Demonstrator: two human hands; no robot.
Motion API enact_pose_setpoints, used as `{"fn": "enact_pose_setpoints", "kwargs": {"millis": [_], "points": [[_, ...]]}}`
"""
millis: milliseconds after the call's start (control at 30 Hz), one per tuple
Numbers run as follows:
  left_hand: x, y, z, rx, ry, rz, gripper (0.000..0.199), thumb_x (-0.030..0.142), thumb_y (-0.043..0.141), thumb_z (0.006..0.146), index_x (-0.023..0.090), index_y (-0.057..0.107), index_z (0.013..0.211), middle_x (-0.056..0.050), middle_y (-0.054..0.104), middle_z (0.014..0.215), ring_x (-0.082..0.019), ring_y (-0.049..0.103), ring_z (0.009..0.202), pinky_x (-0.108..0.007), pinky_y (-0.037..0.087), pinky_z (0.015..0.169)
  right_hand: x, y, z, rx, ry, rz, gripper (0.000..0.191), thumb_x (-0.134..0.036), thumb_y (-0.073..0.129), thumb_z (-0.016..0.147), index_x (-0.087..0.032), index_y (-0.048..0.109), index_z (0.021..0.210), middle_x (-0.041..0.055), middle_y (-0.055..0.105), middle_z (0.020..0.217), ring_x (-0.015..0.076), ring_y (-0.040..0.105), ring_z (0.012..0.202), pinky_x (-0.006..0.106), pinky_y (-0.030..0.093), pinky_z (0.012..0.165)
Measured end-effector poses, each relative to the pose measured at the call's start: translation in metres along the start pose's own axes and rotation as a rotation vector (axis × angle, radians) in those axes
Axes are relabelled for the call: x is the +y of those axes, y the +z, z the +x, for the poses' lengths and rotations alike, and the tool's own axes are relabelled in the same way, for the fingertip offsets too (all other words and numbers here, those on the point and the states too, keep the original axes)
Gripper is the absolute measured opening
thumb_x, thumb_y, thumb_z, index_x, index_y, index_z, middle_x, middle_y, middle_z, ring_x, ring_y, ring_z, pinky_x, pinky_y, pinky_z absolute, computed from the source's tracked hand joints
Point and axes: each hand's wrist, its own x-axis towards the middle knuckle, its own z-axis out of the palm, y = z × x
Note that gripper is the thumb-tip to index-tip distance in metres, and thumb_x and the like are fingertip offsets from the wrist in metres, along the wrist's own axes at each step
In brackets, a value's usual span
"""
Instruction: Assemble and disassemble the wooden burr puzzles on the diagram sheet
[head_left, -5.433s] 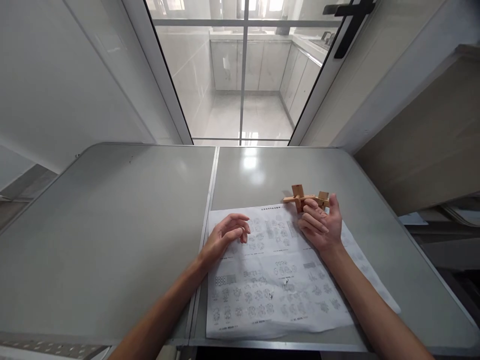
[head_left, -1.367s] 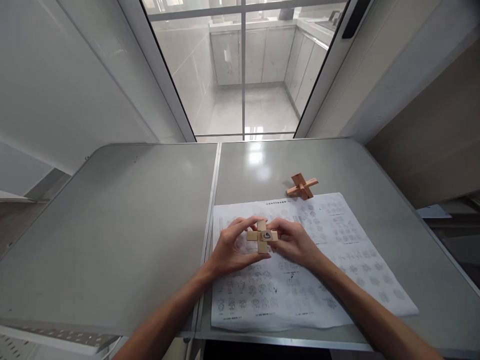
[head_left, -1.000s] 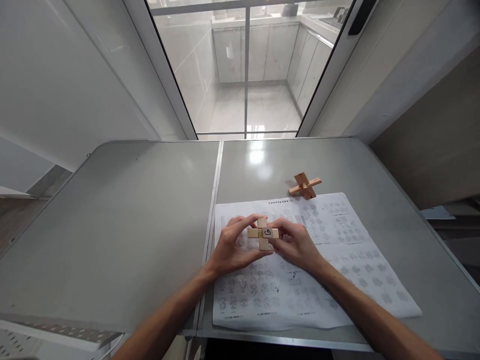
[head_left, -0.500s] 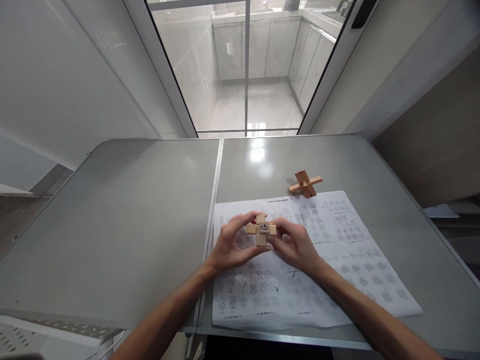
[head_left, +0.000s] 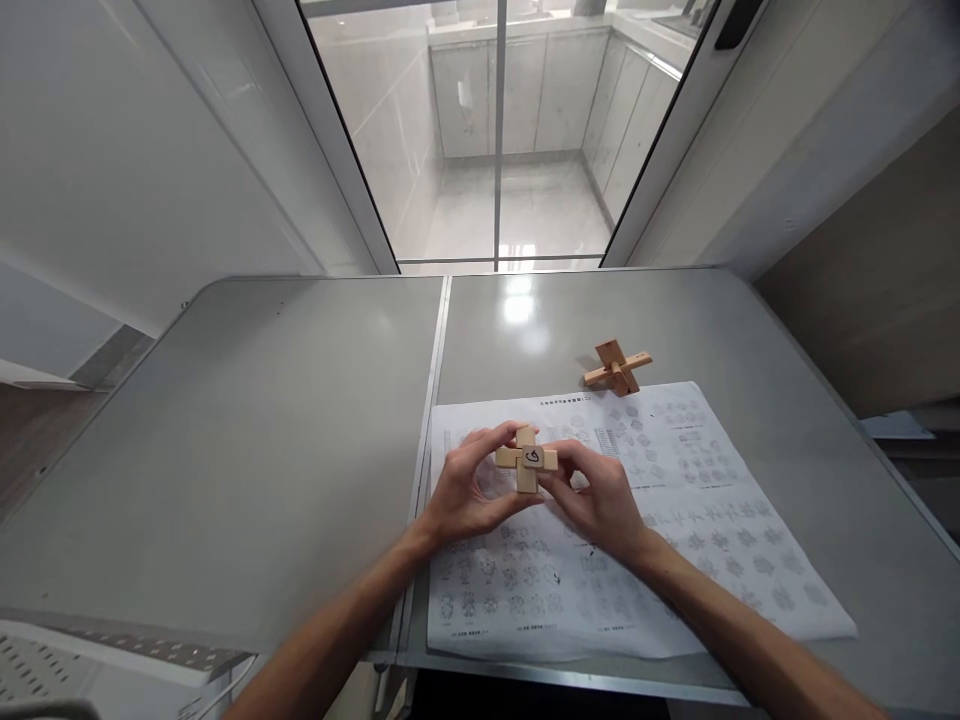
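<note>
Between my two hands is a pale wooden burr puzzle (head_left: 528, 459), cross-shaped, with a dark handwritten mark on the block end facing me. My left hand (head_left: 469, 485) grips it from the left, fingers at its top and thumb at its bottom. From the right, the fingertips of my right hand (head_left: 596, 492) pinch its right side; part of that grip is hidden behind the wood. Under both hands lies a large printed paper sheet (head_left: 630, 610) with rows of puzzle diagrams. A second, darker wooden puzzle (head_left: 619, 368) rests at the sheet's far edge.
The grey table (head_left: 300, 420) has a metal seam (head_left: 431, 400) running front to back. Beyond its far edge stands a glass door (head_left: 499, 200). A white perforated rack (head_left: 97, 665) is at the lower left.
The whole view has shifted slightly, so things appear a little further right. Both hands keep the same grip on the puzzle.
</note>
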Motion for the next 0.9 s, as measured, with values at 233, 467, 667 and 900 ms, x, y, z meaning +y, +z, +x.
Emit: {"fn": "enact_pose_setpoints", "kwargs": {"millis": [233,467,667,900], "points": [[-0.003,0.000,0.001,-0.020,-0.008,-0.008,0.073,0.043,0.093,0.080,0.025,0.061,0.144,-0.013,0.076,0.129,-0.028,0.073,0.109,-0.043,0.058,0.100,0.000,-0.005,0.002,-0.024,0.009,0.025,0.019,-0.042,0.066,0.103,-0.024,0.069,0.095,0.0009,0.065,0.070,0.0158,0.054,0.057,0.028,0.046,0.053],[-0.002,-0.002,0.003,-0.077,-0.127,-0.097,0.067,0.041,0.090,0.084,0.021,0.063,0.143,-0.013,0.076,0.130,-0.029,0.074,0.116,-0.040,0.059,0.102,0.003,-0.005,0.002,-0.029,0.108,0.086,0.029,-0.031,0.073,0.095,-0.027,0.055,0.117,-0.0067,0.066,0.065,0.0141,0.060,0.048,0.026,0.048,0.051],[0.002,-0.003,0.007,-0.154,-0.132,-0.139,0.062,0.040,0.090,0.083,0.018,0.067,0.136,-0.013,0.077,0.125,-0.029,0.075,0.112,-0.039,0.059,0.101,0.000,-0.011,0.007,-0.123,-0.104,-0.027,0.028,-0.020,0.062,0.097,-0.027,0.061,0.124,-0.0048,0.063,0.069,0.0129,0.053,0.053,0.025,0.047,0.052],[0.000,-0.002,0.006,-0.149,-0.198,-0.103,0.068,0.043,0.087,0.087,0.019,0.060,0.145,-0.008,0.078,0.115,-0.024,0.075,0.100,-0.037,0.061,0.094,-0.002,-0.021,0.015,-0.260,-0.084,0.082,0.031,-0.023,0.060,0.100,-0.021,0.063,0.130,0.0008,0.067,0.083,0.0147,0.057,0.064,0.026,0.049,0.057]]}}
